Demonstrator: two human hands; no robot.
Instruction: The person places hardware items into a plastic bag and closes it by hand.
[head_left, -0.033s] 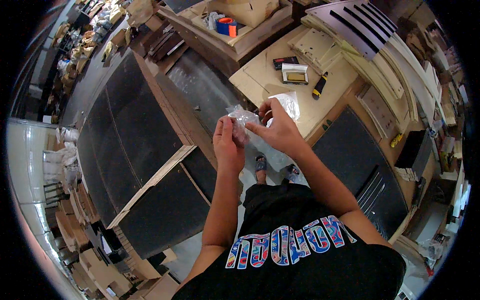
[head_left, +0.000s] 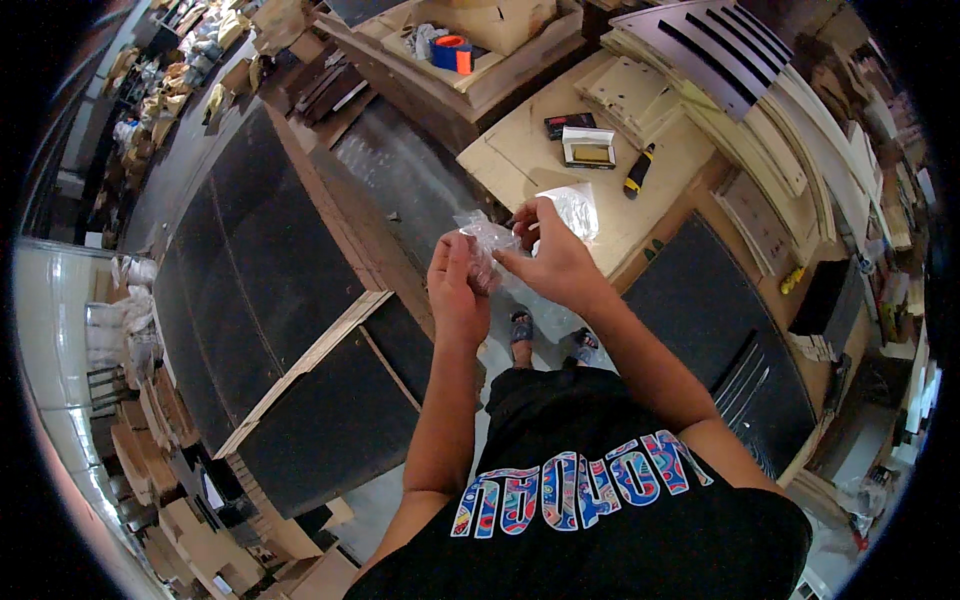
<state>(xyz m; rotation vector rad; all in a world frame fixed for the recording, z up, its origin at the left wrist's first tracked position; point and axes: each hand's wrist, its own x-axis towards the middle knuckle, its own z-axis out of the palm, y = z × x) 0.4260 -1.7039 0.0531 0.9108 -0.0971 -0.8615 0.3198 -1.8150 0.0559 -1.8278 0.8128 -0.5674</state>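
A small clear plastic bag (head_left: 487, 238) is in front of me, crinkled and see-through. My left hand (head_left: 458, 283) is closed round its left side, thumb and fingers pinching it. My right hand (head_left: 552, 258) has its thumb against the bag's right side and its index finger bent above. A small dark thing shows at the right fingertips, too small to name. What lies inside the bag is hidden by the fingers and the plastic's glare. Beyond my right hand, a shiny white sheet or bag (head_left: 577, 212) lies on the wooden table (head_left: 520, 160).
On the table are an opened small box (head_left: 589, 148), a dark box (head_left: 568, 124) and a yellow-black utility knife (head_left: 640, 172). A large black panel stack (head_left: 250, 250) stands at the left, another black panel (head_left: 710, 300) at the right. Blue-orange tape (head_left: 452, 54) sits farther back.
The fingers of my right hand have shifted very slightly to the left at the bag. My left hand keeps its hold, and the rest looks the same.
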